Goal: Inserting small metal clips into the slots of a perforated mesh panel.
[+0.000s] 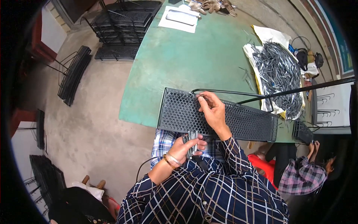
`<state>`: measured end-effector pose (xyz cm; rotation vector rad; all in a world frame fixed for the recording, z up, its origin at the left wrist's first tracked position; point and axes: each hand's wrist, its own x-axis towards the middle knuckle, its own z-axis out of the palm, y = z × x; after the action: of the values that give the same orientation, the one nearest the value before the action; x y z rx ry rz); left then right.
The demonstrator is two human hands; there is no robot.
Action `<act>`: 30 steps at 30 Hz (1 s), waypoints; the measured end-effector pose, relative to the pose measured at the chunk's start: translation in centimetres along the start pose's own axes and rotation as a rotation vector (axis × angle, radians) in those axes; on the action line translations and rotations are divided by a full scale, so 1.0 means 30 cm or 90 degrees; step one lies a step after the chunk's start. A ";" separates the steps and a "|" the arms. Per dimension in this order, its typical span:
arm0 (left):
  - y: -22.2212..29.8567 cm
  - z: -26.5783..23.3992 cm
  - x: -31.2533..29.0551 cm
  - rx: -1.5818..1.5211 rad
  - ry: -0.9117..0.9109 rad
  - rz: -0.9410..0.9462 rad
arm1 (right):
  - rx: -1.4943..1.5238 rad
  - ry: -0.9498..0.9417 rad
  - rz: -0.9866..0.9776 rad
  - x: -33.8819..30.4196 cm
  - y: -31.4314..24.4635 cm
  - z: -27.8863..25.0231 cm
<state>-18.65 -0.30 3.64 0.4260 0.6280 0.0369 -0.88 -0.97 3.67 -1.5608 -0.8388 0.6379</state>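
L hand (181,149) curled round metal pins (191,142), blk panel's (181,112) 7 o'clock, R hand (214,114) pinched nr 10, contents unclear; panel prob stiff, heavyish, best held by 3 & 9 ends.

A black perforated panel (182,112) lies over the near edge of a green worktop (186,56), a black wire frame (227,92) along its far side. Above the panel's left half, the right hand (213,112) has thumb and fingertips drawn together near the far edge — whether they grip a pin is too small to tell. Just on the near side of the panel, the left hand (182,148) holds a bundle of metal pins (192,139). Beyond the panel's right half, a large heap of pins (278,71) sits on a white sack (276,35). Well beyond the panel lie a white sheet (163,23) and gloves (212,5) — and past its right end, a co-worker in a checked shirt (302,177) reaches toward another black panel (302,131).
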 end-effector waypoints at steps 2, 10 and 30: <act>0.007 -0.008 -0.001 0.007 -0.013 -0.012 | 0.008 0.011 0.017 -0.004 -0.002 0.008; 0.019 0.002 0.012 0.050 -0.031 -0.085 | -0.046 0.050 0.006 -0.012 0.015 0.013; -0.156 0.119 -0.013 0.041 0.105 0.008 | -0.281 0.007 -0.289 -0.004 0.018 -0.030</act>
<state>-17.35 -5.96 4.58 0.4927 0.7912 0.0647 -0.13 -1.62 3.26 -1.6742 -1.3391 0.1148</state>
